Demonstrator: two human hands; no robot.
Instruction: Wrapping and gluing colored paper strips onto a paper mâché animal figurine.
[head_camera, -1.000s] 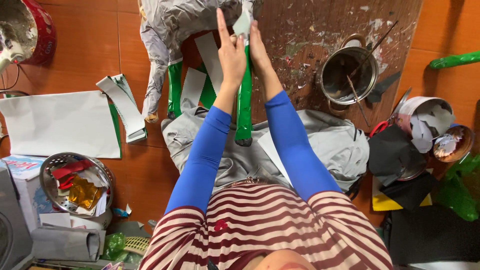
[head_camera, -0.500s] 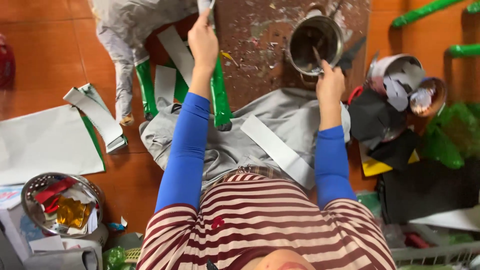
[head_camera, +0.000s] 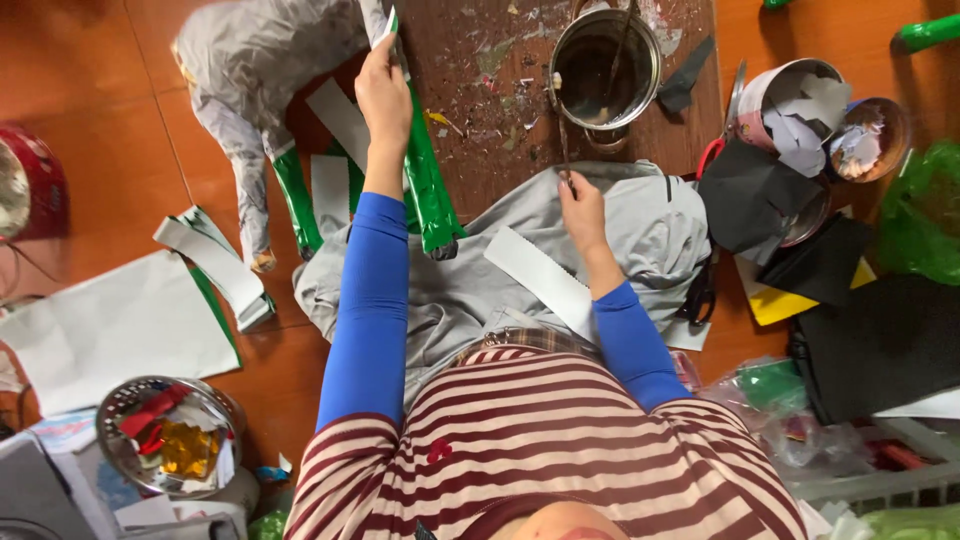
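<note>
My left hand (head_camera: 385, 85) grips the green foil strip (head_camera: 425, 185) standing on the board (head_camera: 480, 110). My right hand (head_camera: 580, 205) pinches a thin stick (head_camera: 563, 140) by the pot (head_camera: 605, 68). More cut strips (head_camera: 215, 262) lie unused on the floor.

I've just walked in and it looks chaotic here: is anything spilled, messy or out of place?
Yes. The brown board beside the metal pot is spattered with dried blobs and paper scraps. Cut white strips lie scattered on the orange floor. The left hand holds up a green strip; the right hand grips a thin stick.
</note>
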